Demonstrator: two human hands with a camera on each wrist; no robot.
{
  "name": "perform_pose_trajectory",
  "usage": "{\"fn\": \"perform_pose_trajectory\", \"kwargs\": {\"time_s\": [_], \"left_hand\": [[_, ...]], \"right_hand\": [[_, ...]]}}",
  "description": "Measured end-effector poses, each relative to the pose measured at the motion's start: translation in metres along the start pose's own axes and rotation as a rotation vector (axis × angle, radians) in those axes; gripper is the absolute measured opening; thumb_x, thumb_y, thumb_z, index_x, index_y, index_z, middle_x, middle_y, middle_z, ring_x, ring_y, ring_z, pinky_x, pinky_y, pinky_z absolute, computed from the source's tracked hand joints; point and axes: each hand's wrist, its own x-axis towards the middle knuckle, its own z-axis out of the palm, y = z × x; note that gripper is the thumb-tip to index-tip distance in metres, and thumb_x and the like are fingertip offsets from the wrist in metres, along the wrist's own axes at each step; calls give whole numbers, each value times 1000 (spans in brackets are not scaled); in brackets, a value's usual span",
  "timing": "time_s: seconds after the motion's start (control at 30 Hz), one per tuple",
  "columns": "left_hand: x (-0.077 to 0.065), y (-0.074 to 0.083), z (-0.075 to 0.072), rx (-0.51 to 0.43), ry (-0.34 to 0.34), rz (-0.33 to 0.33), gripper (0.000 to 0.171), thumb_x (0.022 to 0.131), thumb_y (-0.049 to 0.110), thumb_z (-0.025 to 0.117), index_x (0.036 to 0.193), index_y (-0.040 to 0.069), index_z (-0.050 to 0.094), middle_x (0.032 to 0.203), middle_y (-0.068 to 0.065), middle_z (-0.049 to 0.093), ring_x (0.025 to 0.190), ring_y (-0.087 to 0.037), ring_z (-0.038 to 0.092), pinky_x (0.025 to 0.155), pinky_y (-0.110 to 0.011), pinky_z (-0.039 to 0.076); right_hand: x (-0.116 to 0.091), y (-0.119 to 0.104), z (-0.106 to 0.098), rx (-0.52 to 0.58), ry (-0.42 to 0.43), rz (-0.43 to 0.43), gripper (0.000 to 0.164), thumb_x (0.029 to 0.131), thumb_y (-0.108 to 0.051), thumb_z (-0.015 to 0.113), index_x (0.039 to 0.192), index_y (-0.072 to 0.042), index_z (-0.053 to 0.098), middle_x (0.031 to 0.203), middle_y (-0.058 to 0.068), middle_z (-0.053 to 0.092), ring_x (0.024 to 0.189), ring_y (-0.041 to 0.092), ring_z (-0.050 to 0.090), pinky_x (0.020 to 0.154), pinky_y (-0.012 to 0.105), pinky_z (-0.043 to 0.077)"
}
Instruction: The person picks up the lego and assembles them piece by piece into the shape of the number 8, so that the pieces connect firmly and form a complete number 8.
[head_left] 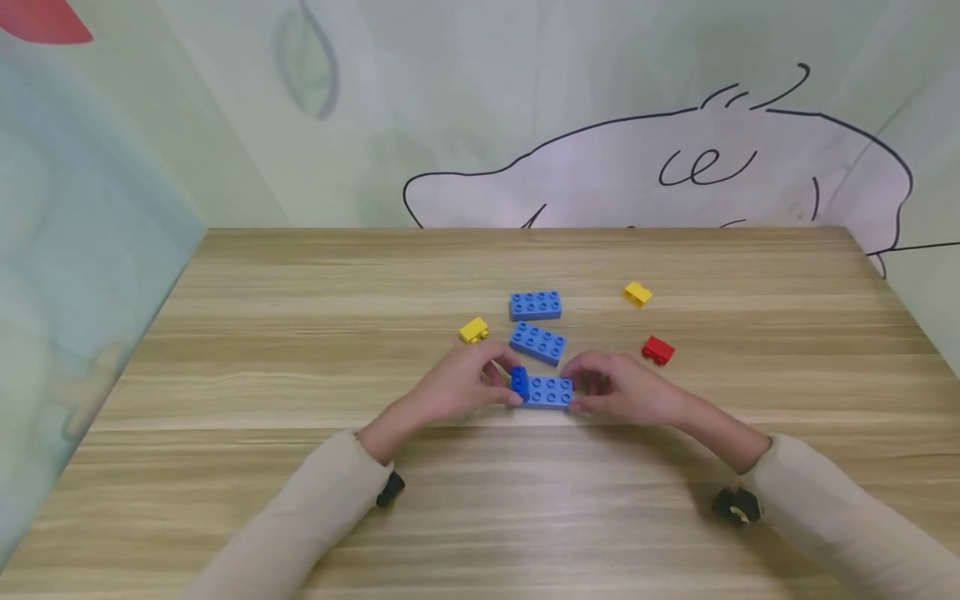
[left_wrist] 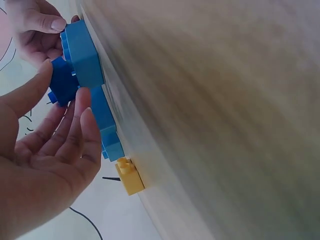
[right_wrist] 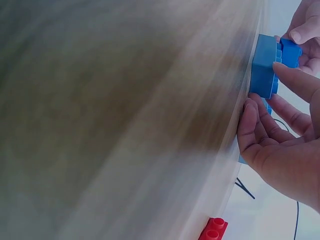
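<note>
The fingers of your left hand (head_left: 459,383) pinch the dark blue brick (head_left: 519,382) over the left end of the near blue brick (head_left: 551,392), whose right end your right hand (head_left: 633,390) pinches on the bench (head_left: 300,333). That pair looks stacked, though I can't tell if it's pressed home; the middle blue brick (head_left: 537,342), far blue brick (head_left: 536,306), left yellow brick (head_left: 473,331), right yellow brick (head_left: 637,294) and red brick (head_left: 657,351) look unjoined.

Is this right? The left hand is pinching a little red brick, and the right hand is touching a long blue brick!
Not quite: the little brick that the left hand is pinching is dark blue, not red, as the head view shows. The right hand is touching a long blue brick.
</note>
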Motion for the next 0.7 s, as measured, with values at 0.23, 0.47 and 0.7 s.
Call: {"fn": "perform_pose_trajectory", "kwargs": {"time_s": [0.23, 0.47, 0.7], "left_hand": [[0, 1, 0, 0, -4, -7, 33, 78, 15, 73, 108, 10, 60, 96, 1, 62, 83, -11, 59, 69, -22, 49], [2, 0, 2, -10, -8, 3, 35, 78, 15, 73, 111, 10, 61, 102, 0, 62, 81, -10, 59, 70, -23, 49], [4, 1, 4, -16, -4, -25, 35, 77, 15, 74, 110, 12, 63, 102, -1, 62, 79, -10, 58, 70, -23, 49]], "right_hand": [[0, 1, 0, -3, -4, -9, 30, 83, -17, 68, 111, -10, 59, 89, -4, 57, 78, 14, 50, 68, 26, 46], [0, 1, 0, -5, 0, -5, 30, 83, -17, 68, 111, -10, 60, 88, -4, 57, 78, 14, 50, 67, 26, 46], [0, 0, 0, 2, -2, -9, 30, 83, -17, 68, 110, -10, 60, 88, -4, 56, 78, 14, 50, 67, 26, 46]]}}
